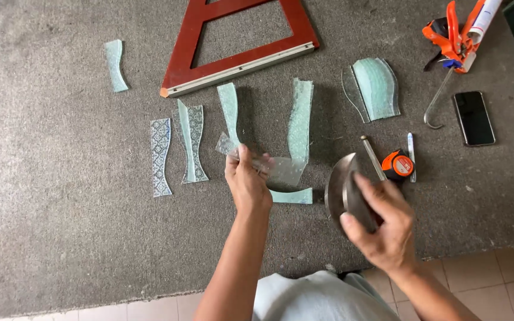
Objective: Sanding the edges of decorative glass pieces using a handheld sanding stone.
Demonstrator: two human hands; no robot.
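Nearest the body, the right hand (382, 229) is clamped round a curved, half-moon piece of grey glass (345, 190), held up off the grey carpeted bench (49, 238), while the left hand (247, 181) pinches a small clear patterned glass offcut (233, 147) just ahead. Beyond the left hand, several wavy cut glass strips (176, 145) already lie in a row; past the right sit an orange tape measure (398, 165) and stacked curved panes (373, 88). Farthest out, the red wooden frame (239, 44) looks unglazed, so fitting seems left to do.
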